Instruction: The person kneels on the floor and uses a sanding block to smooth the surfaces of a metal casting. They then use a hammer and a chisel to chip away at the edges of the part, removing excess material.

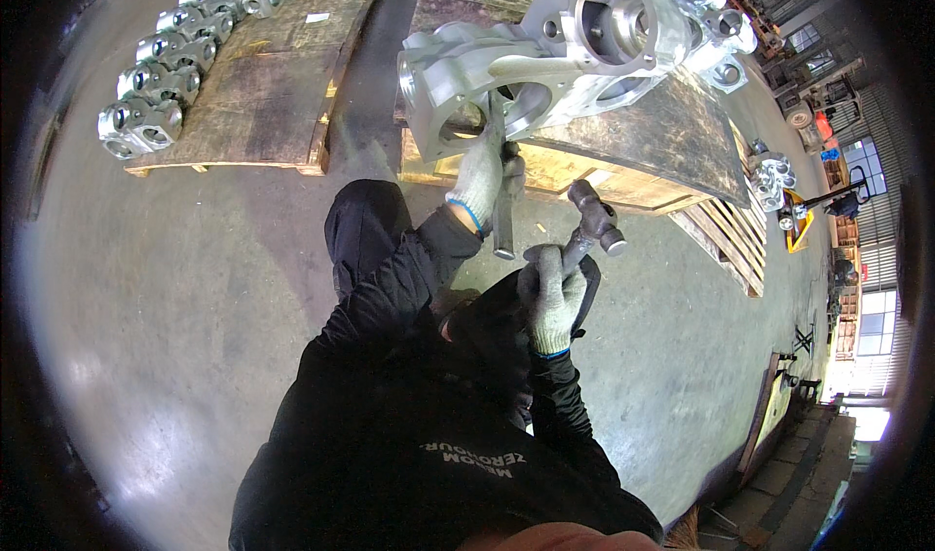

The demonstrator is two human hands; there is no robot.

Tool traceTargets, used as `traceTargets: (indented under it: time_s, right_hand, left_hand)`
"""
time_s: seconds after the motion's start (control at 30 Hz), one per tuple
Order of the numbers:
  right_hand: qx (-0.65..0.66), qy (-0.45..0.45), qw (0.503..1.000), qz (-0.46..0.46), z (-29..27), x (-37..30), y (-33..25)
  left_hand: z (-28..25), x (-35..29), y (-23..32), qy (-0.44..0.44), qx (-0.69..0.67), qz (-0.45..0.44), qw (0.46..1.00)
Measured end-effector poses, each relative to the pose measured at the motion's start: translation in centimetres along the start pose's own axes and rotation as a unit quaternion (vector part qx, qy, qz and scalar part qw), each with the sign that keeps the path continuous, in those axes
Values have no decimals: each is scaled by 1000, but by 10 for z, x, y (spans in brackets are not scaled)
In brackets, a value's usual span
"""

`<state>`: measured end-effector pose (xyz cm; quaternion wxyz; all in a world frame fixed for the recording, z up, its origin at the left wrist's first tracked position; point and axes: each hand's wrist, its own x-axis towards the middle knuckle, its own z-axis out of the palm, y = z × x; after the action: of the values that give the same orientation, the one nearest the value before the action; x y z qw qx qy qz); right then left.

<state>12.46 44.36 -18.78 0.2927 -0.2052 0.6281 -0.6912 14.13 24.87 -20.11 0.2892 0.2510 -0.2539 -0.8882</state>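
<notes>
A large silvery metal casting (pixel 545 64), with wide round bores and side openings, rests on a wood-topped pallet in front of me. At its near side, my left hand (pixel 477 176), in a pale knit glove, is closed on a dark steel rod like a chisel (pixel 504 222). Its blunt end points down toward me; the upper part lies near the casting's opening, partly hidden by the fingers. Lower and to the right, my right hand (pixel 553 298), gloved too, grips a hammer (pixel 594 222) by its handle. The hammer's head is raised, apart from the rod.
The wood-topped pallet (pixel 672 142) lies under the casting. At left, another pallet (pixel 263 93) carries rows of smaller castings (pixel 156 93). A slatted pallet (pixel 721 239) sits to the right, with more castings (pixel 771 176) and a yellow pallet jack (pixel 799 222) farther off.
</notes>
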Motion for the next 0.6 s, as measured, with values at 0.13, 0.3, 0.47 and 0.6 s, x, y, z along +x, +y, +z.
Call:
traceTargets:
  time_s: [0.13,0.3,0.47,0.6]
  right_hand:
    - [1,-6,1000,10,-8,1,12]
    - [-55,25,996,-58,-25,-7,28]
    - [-385,-91,875,-280,-36,-13,17]
    - [-347,-130,831,-414,-22,1,11]
  left_hand:
    - [1,3,6,-9,-66,-52,996]
    - [-6,2,18,-124,-169,-49,977]
    - [-11,17,11,-143,-225,-64,962]
    - [-16,26,5,-196,-275,-79,938]
